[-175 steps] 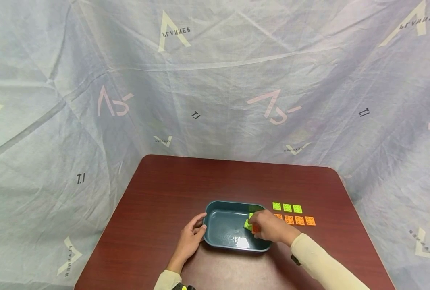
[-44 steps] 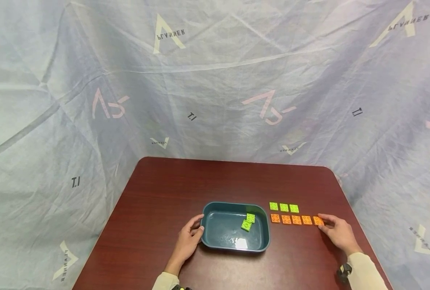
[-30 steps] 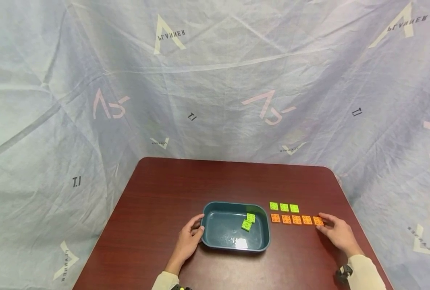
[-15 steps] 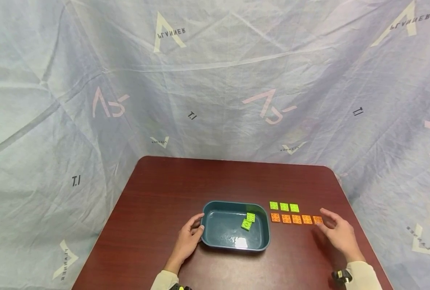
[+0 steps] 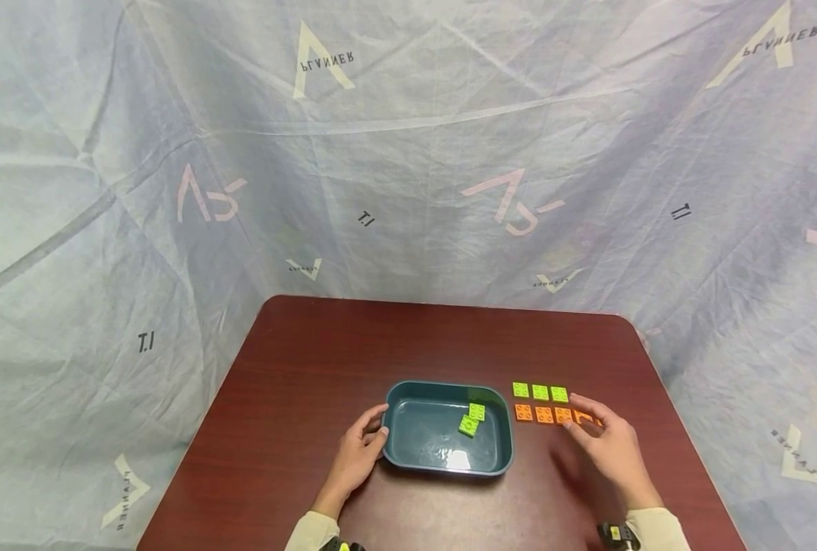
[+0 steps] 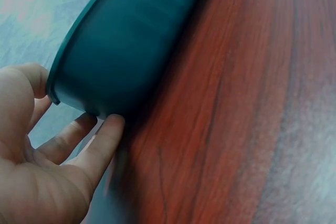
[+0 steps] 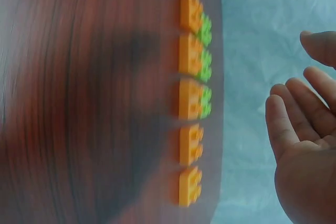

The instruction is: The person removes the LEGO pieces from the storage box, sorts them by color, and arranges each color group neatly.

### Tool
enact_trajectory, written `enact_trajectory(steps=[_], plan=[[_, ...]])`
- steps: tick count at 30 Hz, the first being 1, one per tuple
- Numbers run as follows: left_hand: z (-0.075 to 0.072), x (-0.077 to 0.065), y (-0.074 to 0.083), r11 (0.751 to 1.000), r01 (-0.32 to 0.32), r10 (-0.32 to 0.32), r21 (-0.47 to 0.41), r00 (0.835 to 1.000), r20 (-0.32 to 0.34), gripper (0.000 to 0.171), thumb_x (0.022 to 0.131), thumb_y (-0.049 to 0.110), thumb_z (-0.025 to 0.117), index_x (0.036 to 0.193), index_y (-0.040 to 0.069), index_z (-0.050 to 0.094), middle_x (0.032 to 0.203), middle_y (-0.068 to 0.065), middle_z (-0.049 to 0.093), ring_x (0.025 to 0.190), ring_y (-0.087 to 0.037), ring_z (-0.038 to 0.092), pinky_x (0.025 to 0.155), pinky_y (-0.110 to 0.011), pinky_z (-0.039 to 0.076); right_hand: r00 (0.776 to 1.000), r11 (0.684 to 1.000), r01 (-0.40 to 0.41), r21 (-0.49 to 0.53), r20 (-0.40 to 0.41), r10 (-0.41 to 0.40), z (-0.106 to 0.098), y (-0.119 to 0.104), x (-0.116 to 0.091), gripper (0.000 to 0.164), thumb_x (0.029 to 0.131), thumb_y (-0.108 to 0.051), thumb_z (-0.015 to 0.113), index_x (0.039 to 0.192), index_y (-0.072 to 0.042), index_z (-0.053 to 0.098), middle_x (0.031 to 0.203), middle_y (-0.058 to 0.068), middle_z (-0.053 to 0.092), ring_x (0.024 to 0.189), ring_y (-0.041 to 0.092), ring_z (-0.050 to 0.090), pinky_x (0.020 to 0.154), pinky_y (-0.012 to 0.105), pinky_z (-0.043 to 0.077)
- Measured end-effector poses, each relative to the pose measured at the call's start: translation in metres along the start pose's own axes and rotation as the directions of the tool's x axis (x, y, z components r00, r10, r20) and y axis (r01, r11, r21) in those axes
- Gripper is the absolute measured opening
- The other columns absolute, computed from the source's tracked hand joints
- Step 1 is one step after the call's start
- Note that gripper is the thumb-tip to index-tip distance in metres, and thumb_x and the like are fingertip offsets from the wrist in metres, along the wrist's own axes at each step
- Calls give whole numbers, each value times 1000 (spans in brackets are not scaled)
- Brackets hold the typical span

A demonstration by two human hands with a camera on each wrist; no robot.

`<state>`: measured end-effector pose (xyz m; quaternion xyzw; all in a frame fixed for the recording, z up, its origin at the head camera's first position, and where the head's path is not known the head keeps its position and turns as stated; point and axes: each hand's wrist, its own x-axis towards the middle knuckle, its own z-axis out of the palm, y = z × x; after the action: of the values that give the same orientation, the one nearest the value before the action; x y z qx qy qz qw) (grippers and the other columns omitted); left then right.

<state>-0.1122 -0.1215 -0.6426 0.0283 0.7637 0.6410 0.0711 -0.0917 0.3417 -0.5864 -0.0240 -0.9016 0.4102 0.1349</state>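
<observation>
A dark teal tray [image 5: 446, 472] stands on the table, with two lime-green toy bricks [image 5: 468, 425] inside towards its right end. My left hand [image 5: 354, 459] touches the tray's left end; in the left wrist view its fingertips [image 6: 114, 121] lie against the outer wall, right by the rim. My right hand [image 5: 615, 451] hovers over the right part of a row of several orange toy bricks [image 5: 544, 415], thumb and fingers spread, holding nothing. It partly hides the rightmost orange bricks in the head view. Behind that row lie three lime-green toy bricks [image 5: 540, 392].
The dark red wooden table [image 5: 325, 344] has rounded far corners. Grey-white printed cloth [image 5: 408, 153] hangs behind it and along both sides. Both brick rows lie just right of the tray.
An orange brick, earlier pinched by my right hand in the tray, now ends the orange row at right. That hand has let go, lifted and moved left. My left hand stays by the tray.
</observation>
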Motion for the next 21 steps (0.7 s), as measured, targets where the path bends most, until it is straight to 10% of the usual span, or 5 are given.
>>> enact_trajectory(steps=[6,21], plan=[[0,1,-1,1000,8,-8,-12,1000,-3,44,106,23,67,149,31,60,139,-15,67,114,-27,73,80,-25,59,999,999,8,47,34,-10,18,-23,-3,50,89,-11,87,135,-5,70,135,16,71,114,-3,66,91,30,60],[-1,-1,-2,1000,11,-11,14,1000,29,46,108,26,64,153,31,56,140,-14,65,111,-25,73,80,-26,60,994,964,-3,267,110,-28,78,-60,-15,43,86,0,86,127,-1,73,125,21,74,108,29,76,89,27,62]])
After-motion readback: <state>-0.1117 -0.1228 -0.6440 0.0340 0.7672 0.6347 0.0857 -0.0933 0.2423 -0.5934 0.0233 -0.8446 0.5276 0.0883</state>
